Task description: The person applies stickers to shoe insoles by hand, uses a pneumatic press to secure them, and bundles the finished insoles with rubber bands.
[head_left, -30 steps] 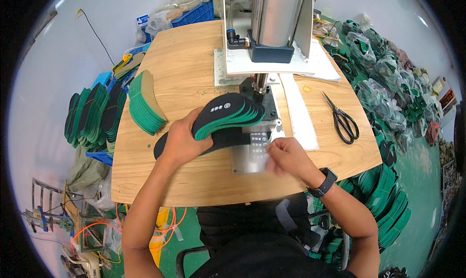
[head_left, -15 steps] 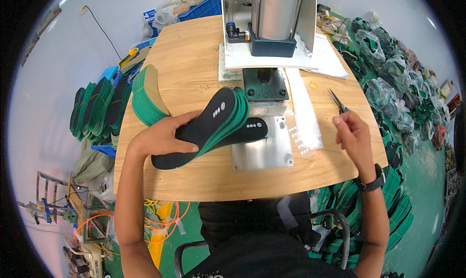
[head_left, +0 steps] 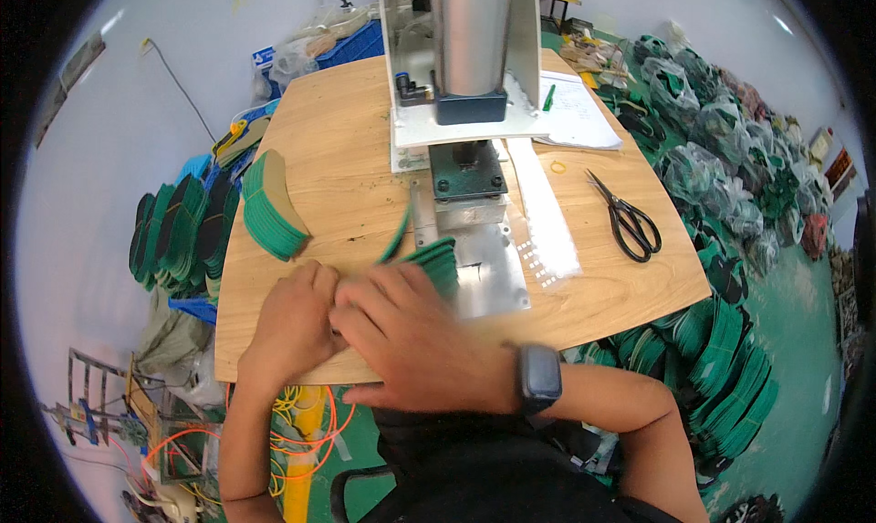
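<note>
Both my hands are together at the table's front edge, over a stack of green shoe insoles (head_left: 436,256). My left hand (head_left: 290,327) grips the stack's near end. My right hand (head_left: 415,345), with a dark watch on the wrist, lies across the stack and covers most of it. Only the far tips of the insoles show, fanned out beside the metal base plate (head_left: 493,281) of a press machine (head_left: 467,57). One thin green insole edge (head_left: 397,238) stands up apart from the others.
A second stack of green insoles (head_left: 271,205) lies on the wooden table (head_left: 347,149) to the left. Black scissors (head_left: 630,222) and a white strip (head_left: 546,217) lie to the right. Papers with a green pen (head_left: 570,112) sit at the back. Piles of insoles surround the table.
The dark insole stack that my left hand held up has come down toward the front edge. My right hand has moved from the right side onto the stack.
</note>
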Motion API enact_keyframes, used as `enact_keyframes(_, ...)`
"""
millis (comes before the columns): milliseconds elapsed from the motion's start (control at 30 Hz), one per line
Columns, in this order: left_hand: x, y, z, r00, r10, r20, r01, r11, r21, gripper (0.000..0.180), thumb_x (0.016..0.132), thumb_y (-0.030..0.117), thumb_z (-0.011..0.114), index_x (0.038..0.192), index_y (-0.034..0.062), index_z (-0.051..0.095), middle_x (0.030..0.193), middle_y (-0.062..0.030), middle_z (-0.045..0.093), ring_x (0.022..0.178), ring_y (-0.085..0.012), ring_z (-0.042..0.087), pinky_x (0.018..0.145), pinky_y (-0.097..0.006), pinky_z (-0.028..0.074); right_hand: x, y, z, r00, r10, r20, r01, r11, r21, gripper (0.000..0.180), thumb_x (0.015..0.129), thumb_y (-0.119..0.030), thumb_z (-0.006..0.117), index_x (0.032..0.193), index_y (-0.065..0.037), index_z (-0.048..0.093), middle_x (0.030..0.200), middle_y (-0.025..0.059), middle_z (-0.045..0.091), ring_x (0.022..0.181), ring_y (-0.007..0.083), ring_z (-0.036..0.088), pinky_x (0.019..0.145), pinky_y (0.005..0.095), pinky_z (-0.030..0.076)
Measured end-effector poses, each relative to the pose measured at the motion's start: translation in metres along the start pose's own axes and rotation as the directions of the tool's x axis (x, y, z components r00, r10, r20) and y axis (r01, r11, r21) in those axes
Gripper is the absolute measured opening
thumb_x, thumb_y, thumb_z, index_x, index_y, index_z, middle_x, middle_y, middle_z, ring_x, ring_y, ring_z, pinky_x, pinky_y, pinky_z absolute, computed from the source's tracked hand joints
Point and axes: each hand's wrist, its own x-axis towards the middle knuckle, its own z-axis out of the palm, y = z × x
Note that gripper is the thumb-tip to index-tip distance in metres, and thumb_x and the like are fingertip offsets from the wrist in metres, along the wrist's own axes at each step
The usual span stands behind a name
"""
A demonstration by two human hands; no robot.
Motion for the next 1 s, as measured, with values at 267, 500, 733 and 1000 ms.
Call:
enact_keyframes(267,-0.083,-0.057,0.019,0.970,-0.083,-0.227,0.007,0.948,-0.317,0.083,0.059,0.020,0.083,0.132,0.0075,0.046,0.119,-0.0179,0.053,0.114,-0.0360,0.049,0.097,-0.041,0.040,-0.008,0.022,0.008,0.750,0.315,0.582,-0.279,0.948,-0.153,0.053,0.072,-0.031,0.073,0.109,0.000,0.050,0.100,0.0187,0.058,0.095,0.0371,0.056,0.079,0.0442,0.046)
enact_keyframes(500,-0.041,-0.085,0.053,0.900,-0.095,-0.425,-0.251,0.685,-0.684,0.085,0.073,0.050,0.072,0.137,0.0040,0.041,0.139,-0.0145,0.040,0.132,-0.0284,0.036,0.106,-0.041,0.032,-0.029,0.002,-0.006,0.803,0.380,0.460,-0.382,0.920,-0.093,0.053,0.072,-0.029,0.074,0.110,0.000,0.052,0.097,0.0179,0.058,0.091,0.0368,0.057,0.078,0.0442,0.047)
enact_keyframes(733,-0.017,-0.187,0.009,0.571,-0.655,-0.494,0.066,0.637,-0.768,0.036,0.092,0.019,0.058,0.125,0.0036,0.055,0.124,-0.0076,0.056,0.113,-0.0176,0.052,0.095,-0.031,0.042,-0.127,0.042,-0.163,0.655,0.633,-0.412,-0.755,0.542,-0.368,0.051,0.073,-0.021,0.078,0.111,0.002,0.053,0.098,0.0199,0.063,0.087,0.0304,0.064,0.074,0.0388,0.049)
enact_keyframes(1000,0.097,-0.207,0.007,0.636,-0.694,-0.336,0.504,0.704,-0.500,0.104,0.068,0.060,0.070,0.140,-0.0049,0.032,0.127,-0.0238,0.051,0.111,-0.0302,0.055,0.090,-0.039,0.047,-0.213,0.167,-0.242,0.472,0.832,-0.292,-0.710,0.162,-0.685,0.051,0.072,-0.030,0.077,0.102,0.003,0.053,0.096,0.0230,0.057,0.094,0.0411,0.055,0.077,0.0445,0.045)
